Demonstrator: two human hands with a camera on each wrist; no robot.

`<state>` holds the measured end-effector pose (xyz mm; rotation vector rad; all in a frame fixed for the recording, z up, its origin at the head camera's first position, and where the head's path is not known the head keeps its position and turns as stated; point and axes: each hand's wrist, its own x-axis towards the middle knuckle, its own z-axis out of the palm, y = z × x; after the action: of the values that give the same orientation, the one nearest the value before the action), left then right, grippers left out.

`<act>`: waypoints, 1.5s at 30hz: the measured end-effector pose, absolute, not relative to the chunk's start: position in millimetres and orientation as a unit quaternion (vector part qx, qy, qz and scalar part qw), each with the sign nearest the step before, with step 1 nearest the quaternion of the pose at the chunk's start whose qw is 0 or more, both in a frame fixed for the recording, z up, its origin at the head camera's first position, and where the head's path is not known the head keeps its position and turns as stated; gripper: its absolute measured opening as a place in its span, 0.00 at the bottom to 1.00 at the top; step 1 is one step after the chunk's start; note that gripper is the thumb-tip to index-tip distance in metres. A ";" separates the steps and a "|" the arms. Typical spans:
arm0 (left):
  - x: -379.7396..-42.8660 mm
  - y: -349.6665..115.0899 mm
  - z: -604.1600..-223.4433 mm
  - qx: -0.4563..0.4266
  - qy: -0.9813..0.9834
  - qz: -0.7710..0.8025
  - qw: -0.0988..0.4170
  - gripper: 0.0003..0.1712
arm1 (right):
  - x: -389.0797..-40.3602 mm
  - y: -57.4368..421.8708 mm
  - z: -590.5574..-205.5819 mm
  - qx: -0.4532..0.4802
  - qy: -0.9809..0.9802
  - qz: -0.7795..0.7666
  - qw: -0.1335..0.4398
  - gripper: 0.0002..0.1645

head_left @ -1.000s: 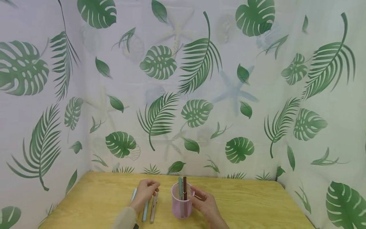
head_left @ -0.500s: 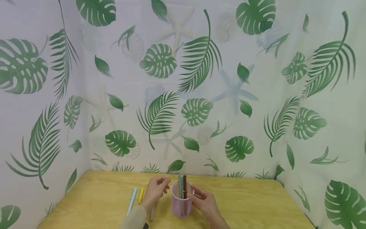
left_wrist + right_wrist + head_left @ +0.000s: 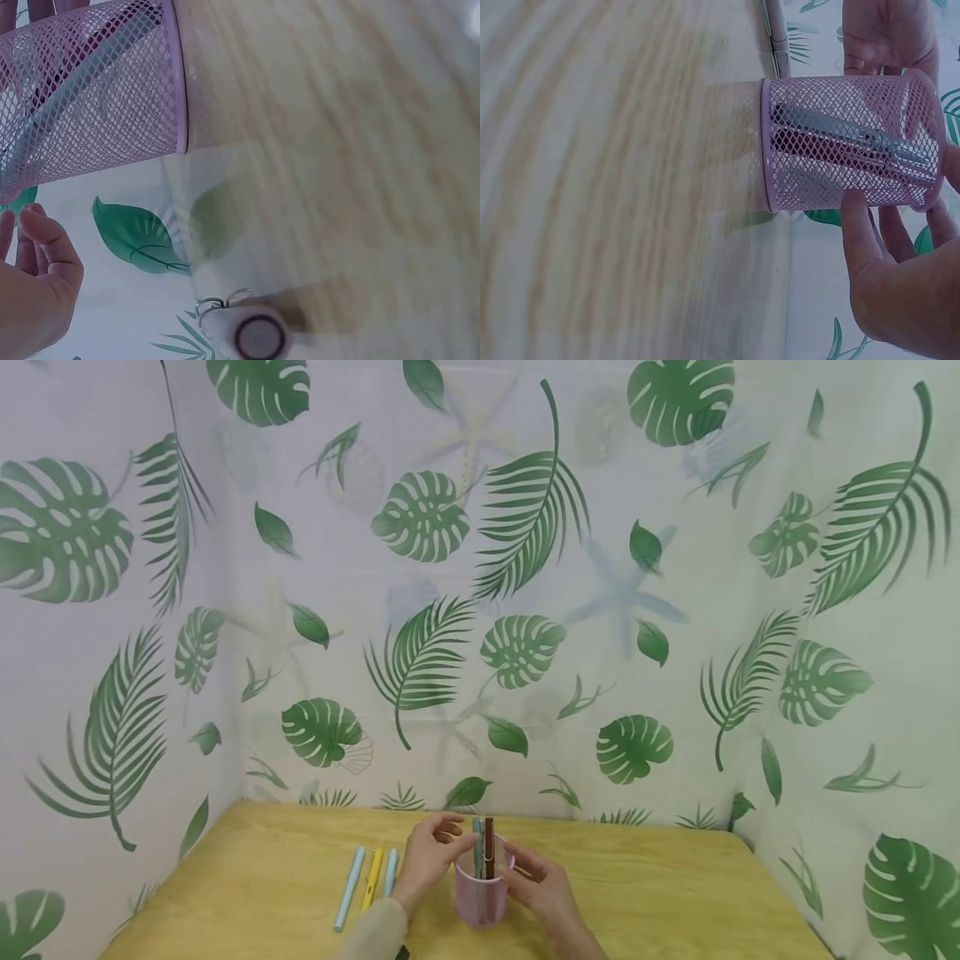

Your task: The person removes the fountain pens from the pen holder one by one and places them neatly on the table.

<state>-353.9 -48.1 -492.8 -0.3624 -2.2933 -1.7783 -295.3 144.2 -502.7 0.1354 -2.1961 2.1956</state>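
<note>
A pink mesh pen holder stands upright on the table, with a teal pen and a dark brown pen inside. My right hand holds its right side; in the right wrist view the thumb lies against the mesh and fingers reach the rim. My left hand is just left of the holder, fingertips close to the teal pen's top, fingers loosely bent. In the left wrist view that hand shows a gap to the mesh and nothing between its fingers.
Left of my left hand lie a light blue pen, a yellow pen and another light blue pen. A pen's round end shows in the left wrist view. Leaf-patterned cloth borders the table.
My left hand has moved right, from over the loose pens to the holder's rim, uncovering the yellow pen and the light blue ones. My right hand stays on the holder.
</note>
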 end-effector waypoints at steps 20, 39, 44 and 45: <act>-357.6 -34.3 -489.7 -0.149 -0.778 -0.600 0.108 0.27 | -294.2 143.1 -499.5 0.045 -0.701 0.712 0.012 0.33; -361.2 -37.0 -492.0 -0.147 -0.759 -0.624 0.113 0.20 | -294.3 143.8 -501.7 0.047 -0.700 0.713 0.009 0.33; -359.4 -37.9 -488.2 -0.143 -0.762 -0.618 0.129 0.18 | -296.0 144.3 -502.3 0.040 -0.701 0.712 0.009 0.34; -359.0 -38.4 -487.8 -0.144 -0.762 -0.617 0.132 0.17 | -296.1 144.4 -502.6 0.040 -0.701 0.712 0.009 0.34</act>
<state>-359.0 -38.4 -487.8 -0.4187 -2.2116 -1.7900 -296.1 144.4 -502.6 0.1244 -2.1906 2.2220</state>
